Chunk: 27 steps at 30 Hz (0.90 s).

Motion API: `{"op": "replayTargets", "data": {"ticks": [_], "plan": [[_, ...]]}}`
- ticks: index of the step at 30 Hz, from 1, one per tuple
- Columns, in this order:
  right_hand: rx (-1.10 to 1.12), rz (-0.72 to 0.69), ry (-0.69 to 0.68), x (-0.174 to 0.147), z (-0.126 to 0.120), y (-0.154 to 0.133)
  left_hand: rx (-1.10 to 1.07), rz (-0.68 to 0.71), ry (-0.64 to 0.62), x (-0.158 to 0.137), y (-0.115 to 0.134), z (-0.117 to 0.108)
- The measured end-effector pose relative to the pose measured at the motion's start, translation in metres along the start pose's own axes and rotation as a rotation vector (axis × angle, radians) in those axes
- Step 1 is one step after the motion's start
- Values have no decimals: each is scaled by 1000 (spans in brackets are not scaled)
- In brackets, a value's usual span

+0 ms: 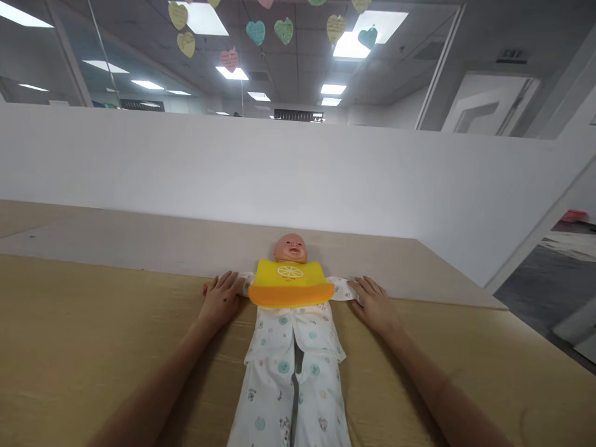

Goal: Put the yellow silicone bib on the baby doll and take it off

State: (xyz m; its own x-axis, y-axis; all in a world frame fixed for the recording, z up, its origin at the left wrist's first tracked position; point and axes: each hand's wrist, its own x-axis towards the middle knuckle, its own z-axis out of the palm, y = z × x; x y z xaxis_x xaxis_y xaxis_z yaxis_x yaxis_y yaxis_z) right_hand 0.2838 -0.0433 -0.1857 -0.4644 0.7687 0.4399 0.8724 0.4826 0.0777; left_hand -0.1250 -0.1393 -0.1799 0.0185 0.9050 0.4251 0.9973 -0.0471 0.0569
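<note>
Doll on wooden table, white wall behind; left hand, right hand flattish on sleeves, grip unclear.

Single head-worn view, facing forward over doll, wall beyond

On the table: doll face up, head toward the wall behind. Over the chest: bib. Left of the bib: left hand, apparently upon one sleeve, partly hidden. Right of the bib: right hand on the opposite sleeve. Above the wall: glass.
</note>
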Motion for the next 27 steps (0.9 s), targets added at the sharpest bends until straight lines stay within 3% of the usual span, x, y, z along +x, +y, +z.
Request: {"op": "replayTargets", "data": {"ticks": [3, 6, 11, 18, 22, 27], "plan": [[-39, 49, 101, -7, 2, -12, 24, -41, 115, -9, 8, 3], [-31, 82, 166, -18, -2, -27, -15, -26, 149, -20, 20, 2], [71, 60, 123, -52, -19, -61, -236, -20, 155, -50, 42, -4], [447, 40, 14, -111, -56, -109, -597, 16, -79, -107, 60, -29], [486, 104, -108, -108, -73, -129, -441, -137, -117, -111, 74, -44], [256, 256, -222, -85, -77, -145, -148, -195, -210, -96, 94, -49]]}}
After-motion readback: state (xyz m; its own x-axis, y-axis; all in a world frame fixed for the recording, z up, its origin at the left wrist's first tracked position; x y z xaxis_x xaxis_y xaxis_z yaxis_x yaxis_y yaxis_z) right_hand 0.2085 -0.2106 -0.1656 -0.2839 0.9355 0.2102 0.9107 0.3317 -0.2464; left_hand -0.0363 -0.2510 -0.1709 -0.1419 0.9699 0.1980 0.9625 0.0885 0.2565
